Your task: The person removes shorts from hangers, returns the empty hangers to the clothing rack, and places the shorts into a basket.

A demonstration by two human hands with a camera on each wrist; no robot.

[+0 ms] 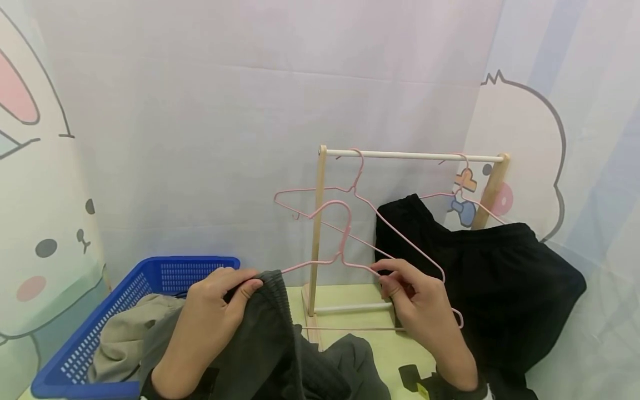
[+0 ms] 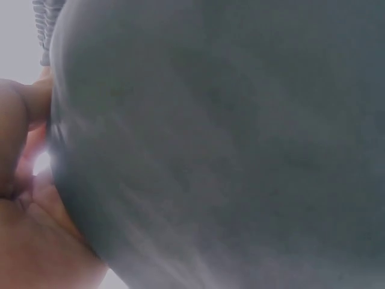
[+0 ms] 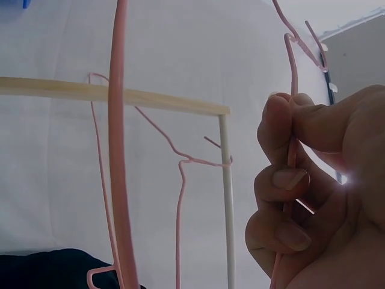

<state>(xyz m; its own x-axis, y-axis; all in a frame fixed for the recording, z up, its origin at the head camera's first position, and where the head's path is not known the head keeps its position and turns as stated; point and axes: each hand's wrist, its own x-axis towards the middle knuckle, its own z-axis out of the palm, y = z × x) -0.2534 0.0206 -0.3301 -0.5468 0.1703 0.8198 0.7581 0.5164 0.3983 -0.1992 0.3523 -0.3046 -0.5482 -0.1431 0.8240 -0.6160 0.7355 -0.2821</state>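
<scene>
My left hand (image 1: 207, 319) pinches dark grey pants (image 1: 262, 344) at the ribbed elastic waistband (image 1: 276, 291), thumb on the near side. The left end of a pink hanger (image 1: 343, 244) runs behind that waistband, where its tip is hidden. Thumb and fingers of my right hand (image 1: 422, 305) grip the hanger's right shoulder, and its hook points up. In the right wrist view the fingers curl round the thin pink wire (image 3: 293, 75). Grey cloth (image 2: 222, 144) fills most of the left wrist view. The lower part of the pants drapes over the table.
Behind the hands stands a wooden rack (image 1: 316, 239) with a white rail (image 1: 410, 155). A bare pink hanger (image 1: 395, 225) hangs from it, and black shorts (image 1: 480, 278) hang on another at the right. A blue basket (image 1: 200, 266) at left holds beige clothing (image 1: 130, 328).
</scene>
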